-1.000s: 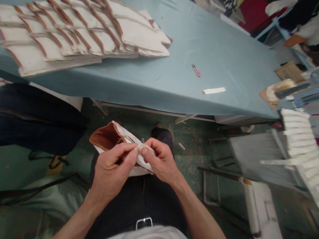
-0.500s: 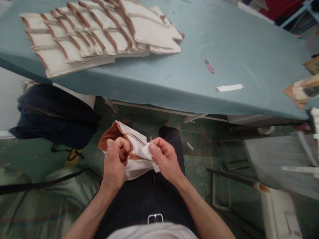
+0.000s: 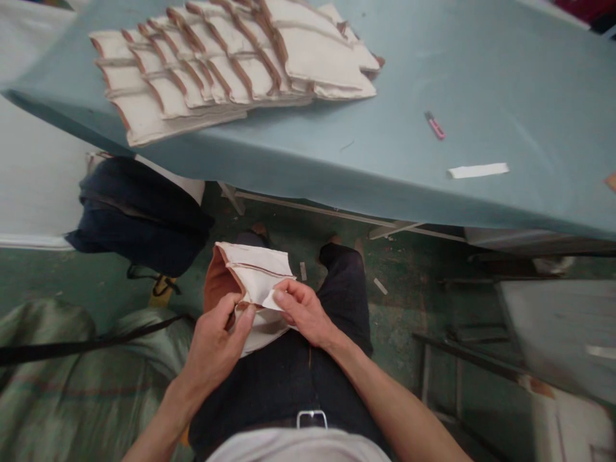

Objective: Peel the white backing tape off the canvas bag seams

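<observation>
A white work glove [image 3: 262, 262] with a brown-lined, gaping cuff rests over my lap. My left hand [image 3: 216, 340] is closed on the cuff edge, thumb and fingers pinching it near a brown seam. My right hand [image 3: 304, 312] pinches a small white strip [image 3: 273, 299] between thumb and fingers, against the side of the glove. The glove's far end is hidden behind my right hand and lap. On the blue-covered table [image 3: 399, 154] ahead, several similar white gloves [image 3: 327, 58] with brown edges lie in overlapping rows.
A pink cutter [image 3: 436, 126] and a white strip [image 3: 479, 170] lie on the table. Below it, to the left, is a dark blue bag [image 3: 139, 212]. Green sacks [image 3: 91, 378] crowd the lower left. A metal frame [image 3: 471, 353] stands at right; scraps dot the green floor.
My left hand has turned from a fist over the cuff to a thumb-and-finger pinch on its edge. The glove now lies more open and flatter. The view has shifted, moving the table rightward.
</observation>
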Demonstrator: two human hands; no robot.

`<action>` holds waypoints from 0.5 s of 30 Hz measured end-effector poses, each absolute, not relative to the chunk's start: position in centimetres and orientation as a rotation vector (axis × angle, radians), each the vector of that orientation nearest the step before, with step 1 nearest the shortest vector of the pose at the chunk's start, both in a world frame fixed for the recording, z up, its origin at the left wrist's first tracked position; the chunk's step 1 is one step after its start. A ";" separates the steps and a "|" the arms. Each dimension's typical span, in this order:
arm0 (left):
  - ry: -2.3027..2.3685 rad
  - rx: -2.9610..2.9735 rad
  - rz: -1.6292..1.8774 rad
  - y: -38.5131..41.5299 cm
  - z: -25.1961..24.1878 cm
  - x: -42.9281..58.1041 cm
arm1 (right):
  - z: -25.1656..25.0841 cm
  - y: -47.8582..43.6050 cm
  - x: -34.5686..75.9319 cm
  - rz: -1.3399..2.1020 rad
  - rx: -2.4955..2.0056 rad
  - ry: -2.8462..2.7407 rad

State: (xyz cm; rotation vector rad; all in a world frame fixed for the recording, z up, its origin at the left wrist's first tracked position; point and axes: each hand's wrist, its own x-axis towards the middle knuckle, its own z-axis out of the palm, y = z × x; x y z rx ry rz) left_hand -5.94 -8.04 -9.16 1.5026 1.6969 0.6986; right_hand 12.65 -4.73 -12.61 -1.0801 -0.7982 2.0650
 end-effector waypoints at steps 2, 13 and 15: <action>1.673 1.572 0.671 -7.8 -8.8 -5.9 | -12.3 -4.8 12.7 2.044 -1.087 -0.823; 1.502 1.472 0.866 -4.3 -3.4 -2.7 | -6.6 -3.8 15.5 1.714 -1.049 -0.939; 1.494 1.507 0.942 -3.8 -2.7 -1.8 | -5.3 -3.7 16.0 1.685 -1.033 -0.948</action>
